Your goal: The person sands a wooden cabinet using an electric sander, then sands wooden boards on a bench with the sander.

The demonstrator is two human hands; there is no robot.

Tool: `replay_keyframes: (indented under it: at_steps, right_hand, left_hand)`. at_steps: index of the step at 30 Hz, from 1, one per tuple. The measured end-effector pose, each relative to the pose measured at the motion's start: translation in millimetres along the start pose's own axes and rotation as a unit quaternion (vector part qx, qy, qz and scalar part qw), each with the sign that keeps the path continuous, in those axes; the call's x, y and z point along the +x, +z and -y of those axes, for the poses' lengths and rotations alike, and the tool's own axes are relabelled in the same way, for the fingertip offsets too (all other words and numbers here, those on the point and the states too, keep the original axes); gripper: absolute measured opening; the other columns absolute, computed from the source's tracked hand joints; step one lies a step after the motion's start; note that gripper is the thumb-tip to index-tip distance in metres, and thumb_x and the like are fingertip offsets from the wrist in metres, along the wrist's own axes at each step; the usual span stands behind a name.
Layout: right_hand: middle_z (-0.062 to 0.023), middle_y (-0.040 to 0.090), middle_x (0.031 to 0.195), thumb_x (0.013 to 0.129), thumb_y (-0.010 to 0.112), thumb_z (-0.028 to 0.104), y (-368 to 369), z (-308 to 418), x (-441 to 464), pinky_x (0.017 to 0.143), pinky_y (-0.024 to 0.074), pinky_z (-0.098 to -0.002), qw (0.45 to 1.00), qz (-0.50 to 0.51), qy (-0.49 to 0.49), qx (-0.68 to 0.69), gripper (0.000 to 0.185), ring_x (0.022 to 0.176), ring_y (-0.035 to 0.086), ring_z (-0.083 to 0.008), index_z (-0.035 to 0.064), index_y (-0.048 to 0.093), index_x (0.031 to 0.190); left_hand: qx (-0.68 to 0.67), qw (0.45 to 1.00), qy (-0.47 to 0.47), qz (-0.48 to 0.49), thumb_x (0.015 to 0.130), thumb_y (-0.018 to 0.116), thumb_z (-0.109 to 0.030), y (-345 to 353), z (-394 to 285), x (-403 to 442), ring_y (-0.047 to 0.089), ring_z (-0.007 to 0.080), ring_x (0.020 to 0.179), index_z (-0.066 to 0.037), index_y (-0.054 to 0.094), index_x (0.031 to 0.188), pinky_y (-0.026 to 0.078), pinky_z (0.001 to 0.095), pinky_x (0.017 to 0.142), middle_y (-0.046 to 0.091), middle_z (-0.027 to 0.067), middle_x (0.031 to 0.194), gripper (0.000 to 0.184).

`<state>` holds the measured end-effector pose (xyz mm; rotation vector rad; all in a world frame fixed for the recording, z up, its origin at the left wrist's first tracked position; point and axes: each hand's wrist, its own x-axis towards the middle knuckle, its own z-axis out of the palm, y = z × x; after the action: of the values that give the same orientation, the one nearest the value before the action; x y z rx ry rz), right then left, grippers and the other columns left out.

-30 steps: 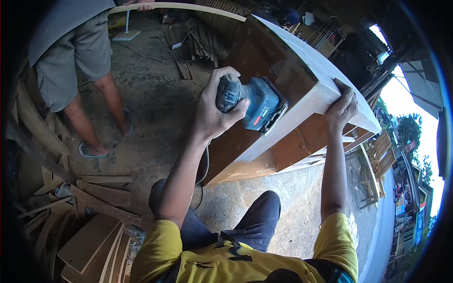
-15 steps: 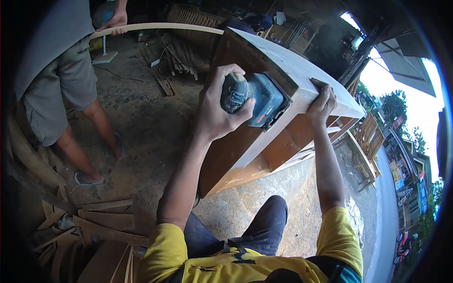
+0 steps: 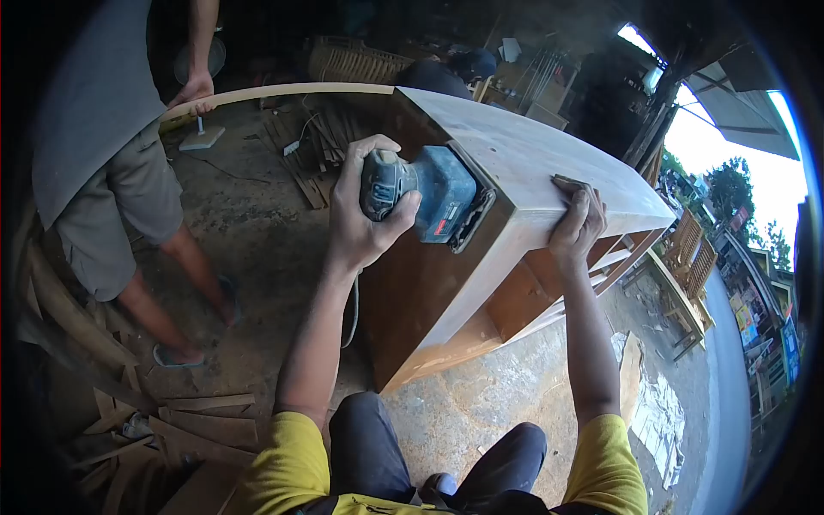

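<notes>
Away from the wooden cabinet's (image 3: 515,142) near corner, the power sander (image 3: 446,184) has shifted back along its upper side edge, the left hand (image 3: 356,232) clenched around its rounded motor housing (image 3: 388,178). It looks rigid and fairly heavy, best held there, clear of the pad. The right hand (image 3: 573,230) grasps a flat dark block (image 3: 568,183) against the pale panel near the front edge.

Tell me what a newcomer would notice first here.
Probably the blue power sander, held in the left hand at the left side of the large wooden cabinet. Next, the right hand at the cabinet's top edge, then the curved strip another person holds at upper left.
</notes>
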<state>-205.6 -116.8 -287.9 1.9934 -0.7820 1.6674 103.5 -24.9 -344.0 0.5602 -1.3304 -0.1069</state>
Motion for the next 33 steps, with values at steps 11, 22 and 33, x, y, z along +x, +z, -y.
replay_keyframes:
  at_steps: [11,22,33]
  right_hand:
    - [-0.0102,0.073,0.091,0.107,0.044,0.024,3,-1,0,0.084,0.0433,-0.0424,0.999,-0.019,-0.026,0.017,0.039,0.088,0.064,-0.0323,0.0061,0.078,0.096]
    - [-0.0083,0.073,0.090,0.103,0.053,0.023,5,-9,-3,0.083,0.0461,-0.0448,1.000,-0.018,-0.019,-0.016,0.031,0.087,0.066,-0.0319,0.0086,0.077,0.092]
    - [-0.0079,0.074,0.092,0.103,0.054,0.026,8,-9,-3,0.084,0.0455,-0.0444,0.999,-0.017,-0.024,-0.024,0.030,0.090,0.067,-0.0306,0.0101,0.078,0.093]
  left_hand:
    - [0.057,0.997,-0.045,-0.019,0.087,0.079,-0.017,-2,-4,-53,0.061,0.0124,0.093,-0.006,0.057,0.131,0.053,0.0325,0.090,0.060,0.0036,0.100,0.051]
    - [0.042,0.994,-0.090,-0.053,0.088,0.079,-0.026,10,-22,-76,0.053,0.0086,0.088,-0.007,0.059,0.129,0.048,0.0275,0.081,0.056,0.0002,0.100,0.050]
    - [0.032,0.996,-0.059,-0.056,0.090,0.079,-0.026,20,-47,-29,0.051,0.0078,0.084,-0.009,0.060,0.126,0.045,0.0269,0.077,0.056,-0.0016,0.096,0.044]
